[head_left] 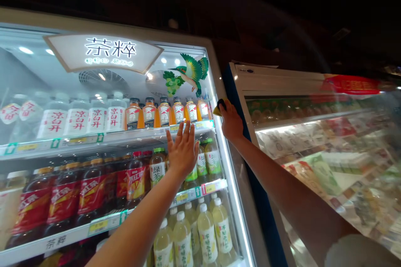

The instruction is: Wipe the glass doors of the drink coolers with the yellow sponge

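My left hand [182,150] rests with its fingers spread against the glass door of a lit drinks fridge [216,62], in front of the upper shelf edge. My right hand [231,121] is closed on a yellow and black cloth [220,107], held at the fridge's right frame. Part of the cloth is hidden by my fingers. Behind the glass, orange bottles [163,112] and clear water bottles [82,113] line the top shelf. Red-labelled bottles [94,187] and green tea bottles [157,167] stand on the shelf below.
Pale yellow bottles [208,229] fill the lower right shelf. A kingfisher sticker [189,73] and a white sign [106,54] are on the upper glass. A second display fridge [282,79] with packaged goods stands close on the right, partly blurred.
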Demonstrator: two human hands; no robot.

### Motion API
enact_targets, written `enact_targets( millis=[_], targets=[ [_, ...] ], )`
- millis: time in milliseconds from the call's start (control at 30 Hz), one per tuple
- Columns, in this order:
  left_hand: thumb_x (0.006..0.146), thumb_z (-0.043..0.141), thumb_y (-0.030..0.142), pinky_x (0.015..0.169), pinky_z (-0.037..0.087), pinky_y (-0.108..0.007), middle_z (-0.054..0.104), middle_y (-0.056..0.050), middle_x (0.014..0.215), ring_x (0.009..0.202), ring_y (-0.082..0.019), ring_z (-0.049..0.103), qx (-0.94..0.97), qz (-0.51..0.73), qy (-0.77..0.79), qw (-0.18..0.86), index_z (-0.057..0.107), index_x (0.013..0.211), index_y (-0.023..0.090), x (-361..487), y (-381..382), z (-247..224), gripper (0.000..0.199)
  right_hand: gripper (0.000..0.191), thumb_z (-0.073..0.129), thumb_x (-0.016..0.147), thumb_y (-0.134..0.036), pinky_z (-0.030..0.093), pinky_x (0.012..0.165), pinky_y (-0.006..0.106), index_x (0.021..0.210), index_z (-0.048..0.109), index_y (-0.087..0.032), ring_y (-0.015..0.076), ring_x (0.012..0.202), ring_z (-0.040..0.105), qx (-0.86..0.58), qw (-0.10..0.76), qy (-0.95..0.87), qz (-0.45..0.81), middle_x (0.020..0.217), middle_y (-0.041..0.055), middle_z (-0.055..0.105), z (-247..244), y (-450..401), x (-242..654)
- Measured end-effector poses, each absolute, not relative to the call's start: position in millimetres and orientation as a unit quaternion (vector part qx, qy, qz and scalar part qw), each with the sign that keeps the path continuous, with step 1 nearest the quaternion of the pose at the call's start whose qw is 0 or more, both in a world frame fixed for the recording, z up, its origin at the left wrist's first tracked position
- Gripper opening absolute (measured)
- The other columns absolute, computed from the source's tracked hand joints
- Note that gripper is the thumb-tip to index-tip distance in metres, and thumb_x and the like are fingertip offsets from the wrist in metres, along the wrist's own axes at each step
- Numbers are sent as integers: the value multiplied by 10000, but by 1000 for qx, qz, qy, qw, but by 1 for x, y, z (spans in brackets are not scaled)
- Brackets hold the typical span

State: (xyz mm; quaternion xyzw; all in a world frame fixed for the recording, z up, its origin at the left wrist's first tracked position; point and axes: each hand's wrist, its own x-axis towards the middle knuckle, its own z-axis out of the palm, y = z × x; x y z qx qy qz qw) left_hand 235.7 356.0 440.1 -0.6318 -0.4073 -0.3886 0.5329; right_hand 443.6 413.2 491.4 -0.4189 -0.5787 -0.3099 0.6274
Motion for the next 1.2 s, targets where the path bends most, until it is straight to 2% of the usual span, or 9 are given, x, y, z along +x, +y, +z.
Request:
enact_targets(
  millis=[200,333,467,600,733,867,967,1100,1200],
  targets=[
    [1014,367,358,1270,-53,-607,211,-94,1695,1591,-251,121,-619,-396,-418,534,190,1634,224,233,356,448,658,582,432,995,-117,350,1219,524,1568,418,-214,342,1552,266,-431,611,-588,-308,1689,87,290,537,397,417],
    [1007,393,372,1264,-39,-627,183,-110,1701,1594,-267,100,-615,-398,-428,530,257,1619,211,230,352,452,647,501,441,1014,-176,404,1199,461,1500,521,-273,281,1500,384,-337,577,-640,-379,1670,11,342,504,395,423],
    [1003,415,376,1256,-50,-638,162,-130,1705,1595,-278,76,-614,-395,-439,524,309,1601,195,223,348,454,633,446,507,987,-186,445,1168,423,1421,603,-222,248,1400,520,-298,607,-633,-377,1601,53,463,485,409,448],
    [1004,435,380,1253,-41,-643,162,-138,1706,1596,-279,54,-611,-396,-436,529,302,1603,203,215,346,454,639,463,475,986,-152,389,1208,467,1437,582,-170,274,1465,445,-331,668,-571,-344,1585,110,477,511,414,427],
    [1004,446,392,1250,-34,-654,170,-140,1706,1596,-285,61,-606,-399,-438,531,279,1611,223,211,345,452,652,491,475,982,-140,391,1212,457,1461,561,-203,267,1515,367,-285,626,-620,-376,1629,70,416,508,404,394],
    [1001,458,410,1250,-38,-661,156,-138,1710,1597,-297,43,-609,-393,-445,526,280,1611,209,204,343,448,666,462,466,986,-135,420,1204,441,1406,618,-254,221,1484,422,-186,592,-678,-395,1569,35,508,470,407,414],
    [981,505,445,1249,-36,-668,159,-118,1714,1598,-300,40,-615,-385,-440,529,265,1615,236,194,342,446,709,471,477,962,-112,440,1189,489,1378,644,-259,257,1431,494,-154,628,-660,-382,1538,50,544,469,419,430],
    [969,530,478,1259,-15,-657,190,-110,1711,1599,-303,64,-610,-385,-432,542,275,1613,255,184,342,444,729,518,469,942,-78,410,1204,548,1410,620,-239,318,1465,442,-200,683,-606,-355,1579,64,490,498,422,398],
    [979,508,475,1255,-8,-671,200,-129,1707,1598,-313,75,-602,-387,-446,537,278,1613,222,183,339,441,720,577,493,923,-59,429,1191,540,1450,579,-279,316,1492,401,-207,659,-620,-371,1599,29,464,492,413,368]
  ],
)
